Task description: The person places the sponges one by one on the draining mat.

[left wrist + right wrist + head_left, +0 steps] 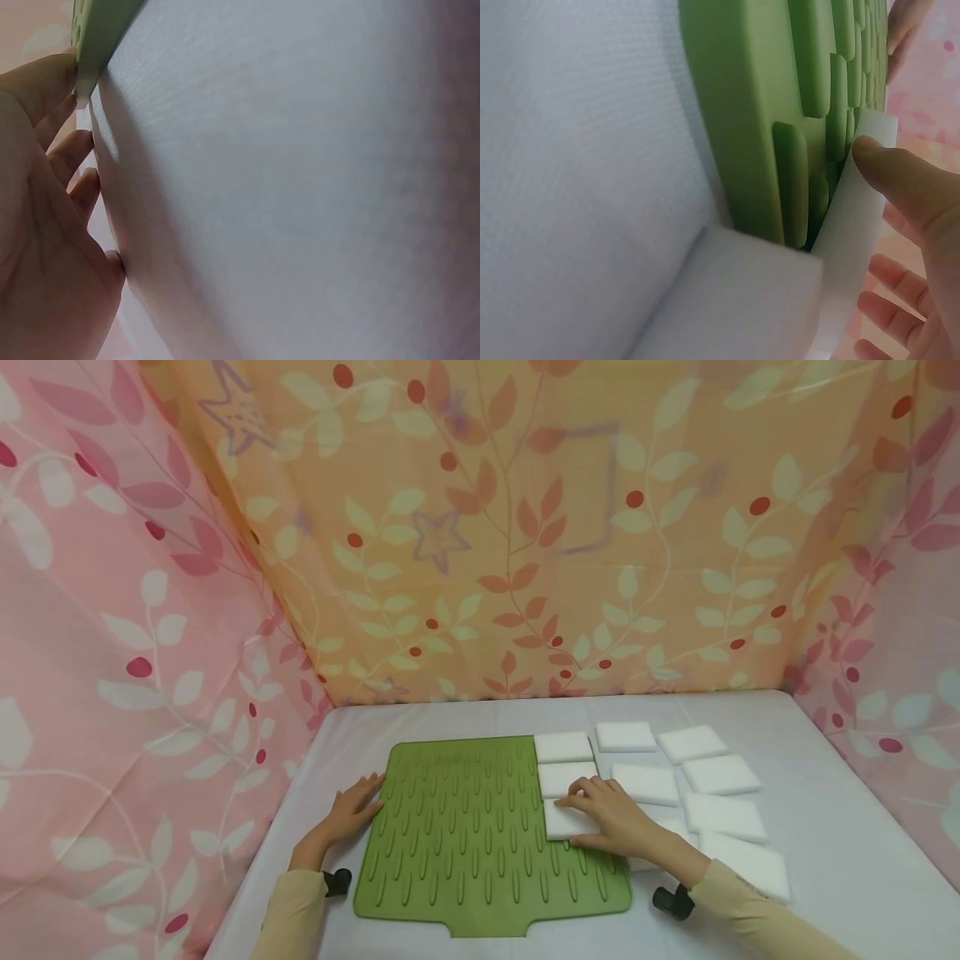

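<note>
A green ribbed mat [465,860] lies on the white-covered table. Along its left edge rests my left hand [351,812], fingers extended; in the left wrist view, the thumb [45,82] touches the mat's side. On the mat's right side, several white sponges stand in a column: a far sponge [564,747], a middle one [558,779] and a near one [558,822]. My right hand [611,817] holds the near sponge by its edges, its fingers over the top. The right wrist view has the thumb [877,157] against that sponge's side. The palm hides the sponge's right part.
More loose white sponges [723,817] lie right of the mat, some side by side. One sponge [742,292] sits close by the mat's right edge, partly under my right forearm. Black wrist mounts [673,902] sit at both cuffs. Patterned cloth walls [480,568] surround the table.
</note>
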Demonstrator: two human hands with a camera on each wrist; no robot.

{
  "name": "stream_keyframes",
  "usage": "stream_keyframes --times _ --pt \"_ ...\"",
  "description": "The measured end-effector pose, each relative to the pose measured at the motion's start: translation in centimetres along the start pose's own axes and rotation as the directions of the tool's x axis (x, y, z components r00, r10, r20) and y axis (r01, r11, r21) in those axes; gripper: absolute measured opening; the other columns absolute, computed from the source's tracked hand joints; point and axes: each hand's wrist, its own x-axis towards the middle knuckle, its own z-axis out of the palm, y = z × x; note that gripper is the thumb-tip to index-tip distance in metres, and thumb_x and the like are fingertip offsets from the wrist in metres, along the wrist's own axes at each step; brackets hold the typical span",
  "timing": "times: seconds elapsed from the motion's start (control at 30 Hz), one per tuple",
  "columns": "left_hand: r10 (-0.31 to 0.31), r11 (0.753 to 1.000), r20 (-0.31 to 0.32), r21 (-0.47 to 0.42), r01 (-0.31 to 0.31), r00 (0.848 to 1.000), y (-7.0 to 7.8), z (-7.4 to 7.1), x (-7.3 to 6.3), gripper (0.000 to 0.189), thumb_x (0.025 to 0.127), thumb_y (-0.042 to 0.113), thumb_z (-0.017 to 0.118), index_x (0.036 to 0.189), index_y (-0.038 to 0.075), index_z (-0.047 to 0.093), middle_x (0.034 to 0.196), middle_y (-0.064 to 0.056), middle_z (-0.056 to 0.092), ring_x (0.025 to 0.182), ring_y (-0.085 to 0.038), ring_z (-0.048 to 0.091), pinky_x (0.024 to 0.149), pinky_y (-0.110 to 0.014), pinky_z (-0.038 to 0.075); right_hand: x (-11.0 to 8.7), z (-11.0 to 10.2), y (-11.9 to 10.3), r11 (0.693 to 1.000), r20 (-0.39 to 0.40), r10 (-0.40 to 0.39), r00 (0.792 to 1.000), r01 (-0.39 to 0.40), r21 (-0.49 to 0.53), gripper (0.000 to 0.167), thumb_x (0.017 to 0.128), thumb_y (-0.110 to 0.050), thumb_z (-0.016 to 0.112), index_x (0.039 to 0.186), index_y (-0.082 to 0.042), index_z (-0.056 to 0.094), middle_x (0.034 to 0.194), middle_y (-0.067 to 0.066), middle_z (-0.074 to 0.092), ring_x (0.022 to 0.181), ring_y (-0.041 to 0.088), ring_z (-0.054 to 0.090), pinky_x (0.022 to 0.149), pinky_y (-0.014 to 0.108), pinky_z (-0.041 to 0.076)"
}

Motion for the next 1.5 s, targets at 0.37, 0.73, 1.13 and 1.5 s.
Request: stream_keyframes --times 0.37,0.73,1.13,1.5 --pt "0.009 1.000 -0.003 0.004 -0.009 1.000 -0.3 0.2 0.1 0.054 0.095 0.021 0.052 0.143 0.005 0.035 0.147 -0.023 0.029 0.135 -0.046 0.021 0.098 -0.073 0.003 -0.3 -0.4 0.2 0.998 0.026 0.060 0.998 -0.060 -0.005 0.057 0.071 -0.049 0.075 0.120 -0.024 0.061 0.110 -0.005 0.051 0.099 0.014 0.048 0.080 0.037 0.038" --pt "0.004 1.000 -0.011 0.009 -0.004 1.000 -0.2 0.1 0.0 0.054 0.095 0.021 0.051 0.143 0.004 0.034 0.147 -0.023 0.029 0.135 -0.046 0.021 0.099 -0.073 0.003 -1.4 -2.1 0.7 0.992 -0.023 0.113 0.993 -0.114 -0.057 0.058 0.068 -0.047 0.078 0.118 -0.023 0.064 0.107 -0.003 0.055 0.093 0.016 0.050 0.076 0.038 0.039" --pt "-0.004 1.000 -0.006 0.010 0.004 1.000 -0.4 0.3 0.0 0.054 0.095 0.023 0.051 0.143 0.005 0.034 0.147 -0.022 0.029 0.135 -0.046 0.021 0.098 -0.073 0.003 -3.5 -3.7 1.8 0.984 -0.099 0.160 0.982 -0.167 -0.060 0.055 0.069 -0.044 0.078 0.117 -0.021 0.065 0.108 -0.001 0.058 0.098 0.021 0.055 0.077 0.042 0.042" --pt "0.015 1.000 -0.021 0.020 -0.014 1.000 -0.2 0.2 -0.1 0.054 0.095 0.022 0.052 0.142 0.004 0.035 0.145 -0.024 0.030 0.134 -0.047 0.022 0.097 -0.074 0.005 -6.5 -4.2 3.3 0.971 -0.159 0.216 0.963 -0.229 -0.064 0.052 0.068 -0.043 0.079 0.114 -0.022 0.066 0.106 -0.006 0.057 0.094 0.018 0.054 0.073 0.039 0.040"
